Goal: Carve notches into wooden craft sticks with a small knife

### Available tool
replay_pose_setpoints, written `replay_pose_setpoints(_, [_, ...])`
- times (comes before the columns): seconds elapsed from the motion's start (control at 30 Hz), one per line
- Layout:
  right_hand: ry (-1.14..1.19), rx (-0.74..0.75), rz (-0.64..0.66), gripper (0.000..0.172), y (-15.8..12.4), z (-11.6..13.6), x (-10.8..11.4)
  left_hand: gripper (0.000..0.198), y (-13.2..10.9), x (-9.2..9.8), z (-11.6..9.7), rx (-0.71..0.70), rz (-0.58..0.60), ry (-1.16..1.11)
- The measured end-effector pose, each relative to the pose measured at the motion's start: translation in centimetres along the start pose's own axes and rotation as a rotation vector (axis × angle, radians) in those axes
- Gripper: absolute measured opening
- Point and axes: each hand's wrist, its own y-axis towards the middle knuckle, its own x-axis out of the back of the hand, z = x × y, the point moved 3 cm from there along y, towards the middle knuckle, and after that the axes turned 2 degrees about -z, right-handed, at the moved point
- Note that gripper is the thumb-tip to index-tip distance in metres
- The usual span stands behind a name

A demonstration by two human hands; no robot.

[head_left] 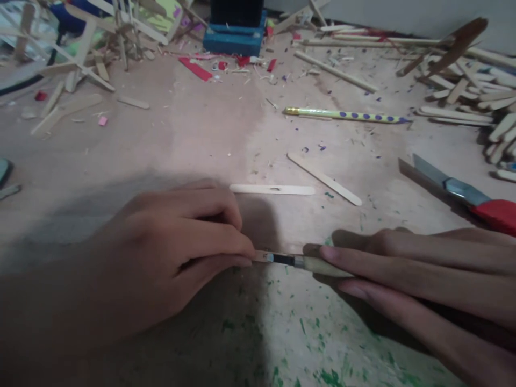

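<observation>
My left hand (177, 242) is closed in a pinch on a craft stick (260, 256), pressing it to the table; only its end shows past the fingertips. My right hand (419, 274) grips a small chisel (328, 265) by its pale wooden handle. The chisel lies low and nearly flat, its dark metal blade pointing left over the stick, with the tip close to my left fingertips. Just beyond my hands, another craft stick (253, 189) with a small slot in it lies crosswise. A plain craft stick (324, 179) rests at a slant to its right.
A red-handled knife (463, 191) lies at right, blade pointing away. Farther back are a yellow pencil (346, 115) with purple dots and a blue stand (234, 38). Craft-stick structures (80, 48) crowd the far left; loose sticks (484, 102) pile up at right. Scraps litter the table.
</observation>
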Motion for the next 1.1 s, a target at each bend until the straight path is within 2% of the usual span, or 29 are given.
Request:
replay_pose_setpoints(0.23, [-0.023, -0.007, -0.054, 0.063, -0.2, 0.3, -0.3, 0.04, 0.4, -0.2, 0.0, 0.015, -0.02, -0.022])
replay_pose_setpoints(0.43, [-0.123, 0.096, -0.094, 0.063, -0.4, 0.4, -0.4, 0.041, 0.5, -0.6, 0.1, 0.031, -0.023, -0.025])
replay_pose_setpoints(0.67, [-0.077, 0.053, -0.078, 0.078, 0.0, 0.4, -0.1, 0.043, 0.3, -0.3, 0.1, 0.018, -0.045, -0.043])
replay_pose_setpoints(0.9, [-0.045, 0.044, -0.08, 0.057, 0.5, 0.5, -0.4, 0.045, 0.5, -0.3, 0.1, 0.021, -0.05, -0.03])
replay_pose_setpoints(1.1, [-0.026, 0.061, -0.058, 0.061, 1.4, 1.1, 0.3, 0.044, 0.4, -0.8, 0.2, 0.029, -0.039, -0.033])
